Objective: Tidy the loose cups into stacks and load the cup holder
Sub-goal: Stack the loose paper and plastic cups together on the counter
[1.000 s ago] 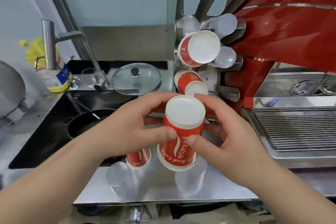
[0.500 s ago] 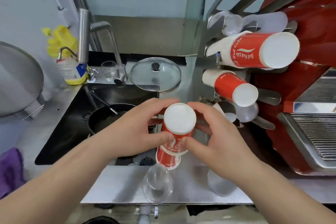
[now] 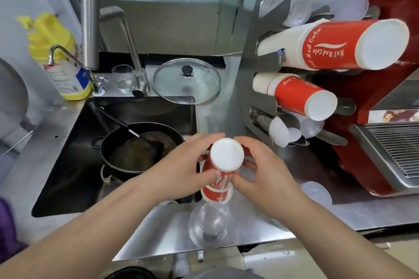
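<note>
A short stack of red paper cups (image 3: pixel 223 165) stands upside down on the steel counter, white bottom facing up. My left hand (image 3: pixel 181 172) and my right hand (image 3: pixel 263 174) both grip its sides. Just in front stands a clear plastic cup (image 3: pixel 208 224), and another clear cup (image 3: pixel 316 192) sits to the right. The metal cup holder (image 3: pixel 256 56) at the right carries a long red cup stack (image 3: pixel 344 45), a shorter red stack (image 3: pixel 301 97), and clear and white cups (image 3: pixel 285 131) in its other slots.
A black sink (image 3: pixel 68 165) at the left holds a dirty pan (image 3: pixel 138 147) with a ladle. Behind it are a tap (image 3: pixel 90 29), a glass (image 3: pixel 123 78), a glass lid (image 3: pixel 187 80) and a yellow bottle (image 3: pixel 59 56). A red machine with a drip grille (image 3: pixel 394 147) stands right.
Both hands have pushed the top red cup down onto the one on the counter, so the stack is shorter. The view has tilted and moved closer to the cup holder.
</note>
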Demonstrator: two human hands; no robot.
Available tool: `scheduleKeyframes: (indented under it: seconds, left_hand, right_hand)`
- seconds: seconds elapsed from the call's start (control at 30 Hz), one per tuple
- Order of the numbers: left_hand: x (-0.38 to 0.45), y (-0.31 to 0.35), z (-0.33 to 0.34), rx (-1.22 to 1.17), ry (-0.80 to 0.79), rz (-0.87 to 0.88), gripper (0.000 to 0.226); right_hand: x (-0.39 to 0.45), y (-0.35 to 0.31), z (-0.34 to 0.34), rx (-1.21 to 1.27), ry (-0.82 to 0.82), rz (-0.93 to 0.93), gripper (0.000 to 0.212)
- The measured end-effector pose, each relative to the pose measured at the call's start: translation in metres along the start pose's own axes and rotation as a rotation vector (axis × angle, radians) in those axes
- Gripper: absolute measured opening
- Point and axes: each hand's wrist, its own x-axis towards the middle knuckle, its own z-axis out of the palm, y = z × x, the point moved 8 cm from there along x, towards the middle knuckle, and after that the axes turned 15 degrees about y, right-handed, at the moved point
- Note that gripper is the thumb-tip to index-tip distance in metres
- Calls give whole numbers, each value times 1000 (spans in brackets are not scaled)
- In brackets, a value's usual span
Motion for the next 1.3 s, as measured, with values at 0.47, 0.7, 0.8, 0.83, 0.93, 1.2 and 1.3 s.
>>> scheduleKeyframes:
  seconds: [0.47,0.7,0.8,0.83,0.93,1.2,1.3]
  left_hand:
    - [1,-39,44,-47,-45,-66,69]
    - [0,-44,61,-31,-76,-93,67]
    - [0,-48,63,-36,-80,-104,66]
    - [0,-49,63,-42,-79,-107,65]
    - [2,-53,62,-49,-67,-106,65]
    - [4,-83,65,84,-135,-182,70]
    - [0,-103,69,206,-204,-209,74]
  right_hand:
    - [-12,39,14,-133,-23,86,51]
    - [-18,54,15,-188,-75,109,50]
    - [-17,55,16,-171,-77,114,50]
    - [-17,54,17,-163,-77,115,50]
    - [-15,53,18,-151,-83,107,49]
    - [-12,62,19,-169,-106,166,67]
    - [-7,57,29,-189,-171,170,83]
